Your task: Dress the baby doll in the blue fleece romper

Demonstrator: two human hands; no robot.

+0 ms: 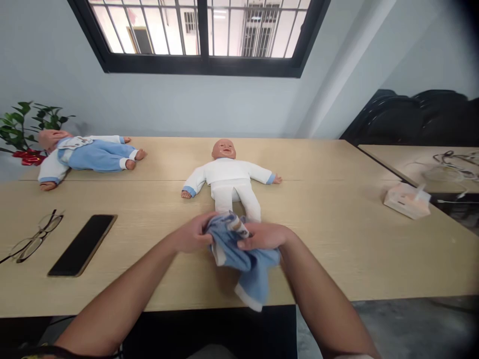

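White-clothed doll (229, 172): our landmark, lying face up on the wooden table (329, 224), arms spread, feet toward us, with blue cuffs at its wrists.
Blue garment (239, 254): held bunched between our hands at the foot end of the white-clothed doll, its white-edged part hanging toward us; we cannot tell whether it touches the doll's legs.
Left hand (192, 233): our fingers are closed on the garment's left side, thumb toward us.
Right hand (265, 236): we grip the garment's right side, thumb over the cloth.
Second doll (95, 153): lying left of the white-clothed doll, well apart, in blue trousers and a white top, feet bare.
Phone (82, 245): dark screen up, left of the white-clothed doll and nearer to us.
Glasses (37, 239): left of the same doll, just beyond the phone's left side.
Tissue box (407, 200): well to the doll's right.
Potted plant (20, 127): far left of the doll, past the second one, with red wrapping.
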